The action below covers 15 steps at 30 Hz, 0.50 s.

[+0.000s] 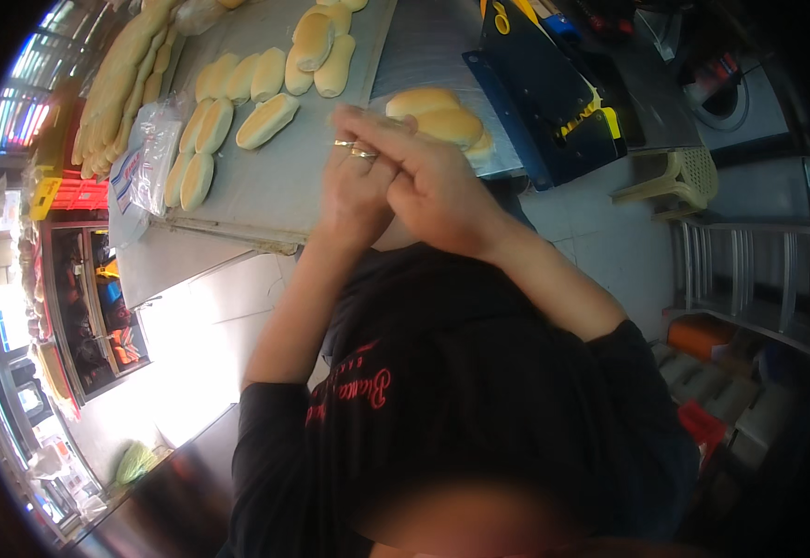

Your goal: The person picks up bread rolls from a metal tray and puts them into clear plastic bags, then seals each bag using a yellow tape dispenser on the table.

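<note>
My left hand (356,192), with rings on a finger, is pressed against my right hand (440,181) above the near edge of a metal sheet (265,188). The right hand lies partly over the left, and the palms are hidden, so anything between them cannot be seen. Beyond my left hand a single pale bread roll (267,121) lies on the sheet. Further bread rolls sit there in joined rows (241,77), with a browner roll (313,42) on top of others. Just past my right hand are several golden rolls (440,115) on a shiny metal surface (422,52).
A dark blue and yellow device (544,104) stands at the right. Clear plastic bags (150,160) lie at the left, beside piled long rolls (115,91) and a red crate (84,193). A plastic chair (687,178) and a metal ladder (740,268) are on the right.
</note>
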Motion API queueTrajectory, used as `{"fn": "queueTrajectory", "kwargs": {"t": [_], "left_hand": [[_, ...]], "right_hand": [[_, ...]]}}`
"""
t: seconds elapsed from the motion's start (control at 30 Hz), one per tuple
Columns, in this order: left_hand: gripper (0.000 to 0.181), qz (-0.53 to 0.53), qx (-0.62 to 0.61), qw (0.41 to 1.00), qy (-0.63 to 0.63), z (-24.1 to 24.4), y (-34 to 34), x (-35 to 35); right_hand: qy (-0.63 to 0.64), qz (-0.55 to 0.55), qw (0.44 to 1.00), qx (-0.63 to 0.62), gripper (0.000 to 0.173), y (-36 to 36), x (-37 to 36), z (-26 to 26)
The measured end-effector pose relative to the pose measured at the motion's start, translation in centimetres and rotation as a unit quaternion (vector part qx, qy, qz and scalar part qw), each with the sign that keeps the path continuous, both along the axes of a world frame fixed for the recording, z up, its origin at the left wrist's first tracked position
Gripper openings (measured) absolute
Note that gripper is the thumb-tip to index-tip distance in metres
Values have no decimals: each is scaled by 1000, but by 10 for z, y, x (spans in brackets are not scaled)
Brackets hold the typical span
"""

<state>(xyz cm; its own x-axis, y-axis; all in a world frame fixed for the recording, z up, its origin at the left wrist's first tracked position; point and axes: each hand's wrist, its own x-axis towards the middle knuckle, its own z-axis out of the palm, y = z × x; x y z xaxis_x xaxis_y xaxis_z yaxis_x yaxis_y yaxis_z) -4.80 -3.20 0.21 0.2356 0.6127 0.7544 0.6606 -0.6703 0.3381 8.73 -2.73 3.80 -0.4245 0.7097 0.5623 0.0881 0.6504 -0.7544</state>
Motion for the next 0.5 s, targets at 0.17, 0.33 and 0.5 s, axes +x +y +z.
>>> {"fn": "queueTrajectory", "kwargs": {"t": [0.17, 0.33, 0.5], "left_hand": [[34, 18, 79, 985, 152, 83, 6, -3], [31, 29, 25, 979, 201, 76, 13, -1], [30, 18, -67, 977, 203, 45, 12, -2]], "right_hand": [[228, 236, 880, -344, 62, 22, 47, 57], [226, 108, 888, -385, 62, 27, 38, 67], [232, 119, 876, -407, 64, 30, 32, 38]]}}
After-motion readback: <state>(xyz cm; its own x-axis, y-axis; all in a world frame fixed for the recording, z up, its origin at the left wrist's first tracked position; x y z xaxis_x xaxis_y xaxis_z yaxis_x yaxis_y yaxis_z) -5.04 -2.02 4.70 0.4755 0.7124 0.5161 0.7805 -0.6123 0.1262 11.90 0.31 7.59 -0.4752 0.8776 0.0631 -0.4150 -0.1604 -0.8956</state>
